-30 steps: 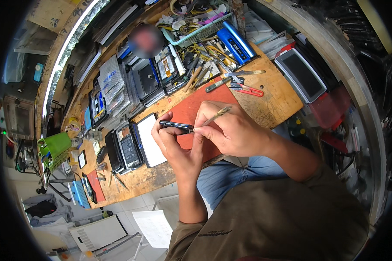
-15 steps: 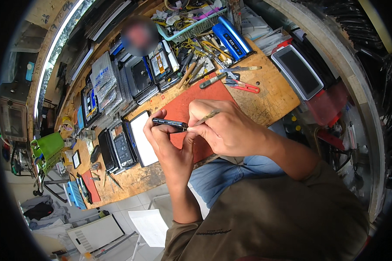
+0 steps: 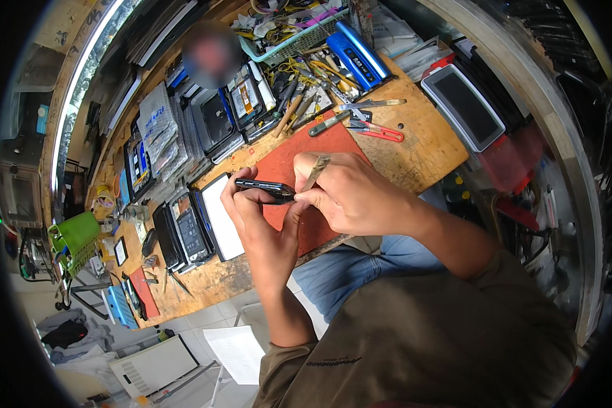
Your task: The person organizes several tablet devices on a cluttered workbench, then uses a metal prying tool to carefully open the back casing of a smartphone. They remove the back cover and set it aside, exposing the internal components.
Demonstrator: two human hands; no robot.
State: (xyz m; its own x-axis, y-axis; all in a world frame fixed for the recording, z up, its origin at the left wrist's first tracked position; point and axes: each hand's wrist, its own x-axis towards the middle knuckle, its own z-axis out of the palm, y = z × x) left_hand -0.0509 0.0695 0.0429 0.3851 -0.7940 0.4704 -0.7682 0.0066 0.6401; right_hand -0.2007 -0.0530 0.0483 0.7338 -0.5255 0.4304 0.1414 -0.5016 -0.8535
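My left hand [image 3: 265, 238] is closed round a dark phone [image 3: 261, 188], held edge-on above a red-orange mat [image 3: 330, 143]. My right hand [image 3: 347, 197] grips a slender metal tool [image 3: 317, 169], its fingertips at the phone's right end. The tool's tip is hidden by the phone and fingers. Left of the hands lie a white-faced panel [image 3: 221, 216] and an opened device with a battery exposed [image 3: 190, 226]. Beyond the mat are a grey-handled blade [image 3: 328, 124] and a red-handled cutter [image 3: 381, 132].
Stacked device parts and bubble-wrapped items [image 3: 160, 136], a green basket of tools [image 3: 279, 51] and a blue machine [image 3: 357, 54] crowd the wooden bench [image 3: 435, 163]. A tablet [image 3: 462, 109] rests at right, a green holder [image 3: 71, 238] at left, a white sheet [image 3: 231, 353] below.
The tool in my right hand has tilted more upright and its upper end has moved left. The phone looks slightly more tilted, and the whole view has shifted a little.
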